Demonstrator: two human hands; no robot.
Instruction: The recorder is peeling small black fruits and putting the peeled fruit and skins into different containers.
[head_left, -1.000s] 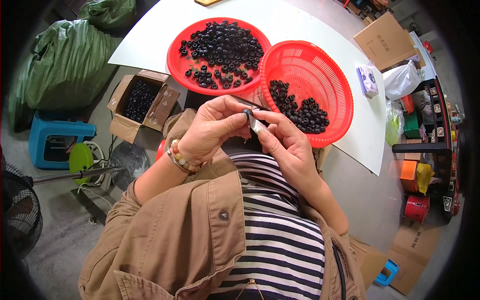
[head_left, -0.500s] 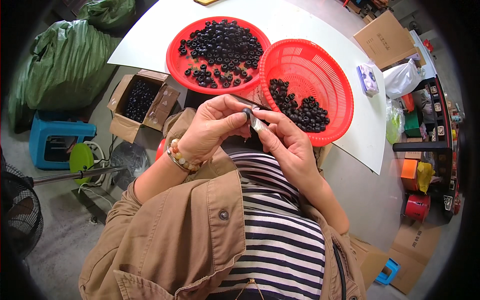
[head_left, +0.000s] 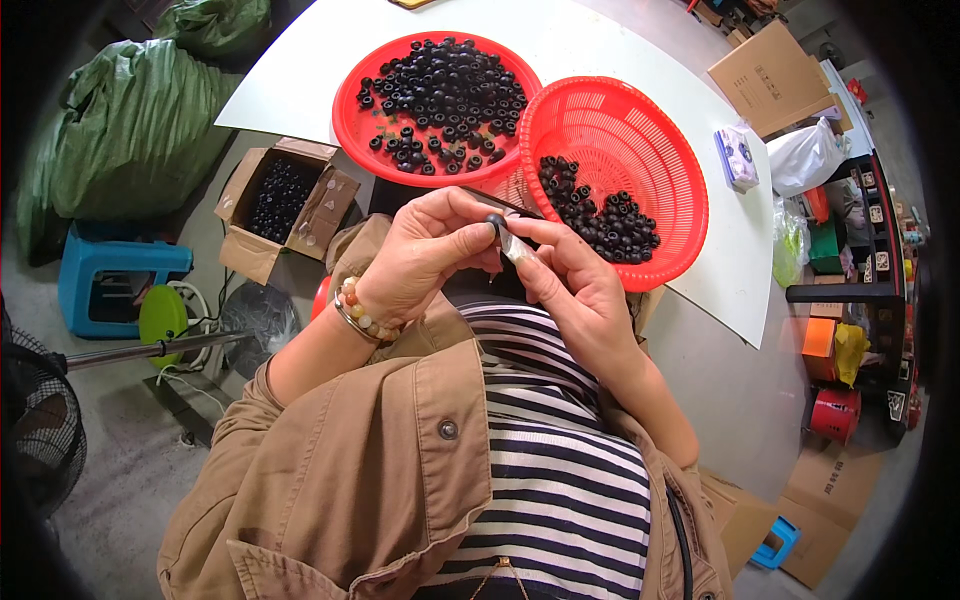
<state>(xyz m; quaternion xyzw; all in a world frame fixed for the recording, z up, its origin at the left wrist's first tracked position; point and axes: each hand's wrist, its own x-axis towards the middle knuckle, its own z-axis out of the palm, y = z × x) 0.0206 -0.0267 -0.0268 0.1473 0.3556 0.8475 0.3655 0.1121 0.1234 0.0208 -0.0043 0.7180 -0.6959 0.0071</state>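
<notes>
Pinching a small black bead [head_left: 491, 229] between thumb and fingertips, the left hand [head_left: 425, 258] is curled shut around it just above the person's chest. The right hand [head_left: 572, 285] meets it from the other side, fingers closed on a short silvery tool [head_left: 512, 246] whose tip touches the bead. Both hands sit close together, fingers touching, over the striped shirt [head_left: 555, 470]. A beaded bracelet [head_left: 362, 316] circles the left wrist, above a tan jacket sleeve [head_left: 370, 470].

Just beyond the hands, on the near edge of a white table [head_left: 600, 50], stand two red baskets. The right basket [head_left: 660, 150] is tilted toward the person and holds a heap of black beads in its lower side. The left basket [head_left: 350, 115] lies flat, touching the other, and is spread with more beads.

Left of the table, on the floor, an open carton [head_left: 245, 250] holds dark beads too. Beside it lie a green sack [head_left: 130, 130] and a blue stool [head_left: 95, 290].
</notes>
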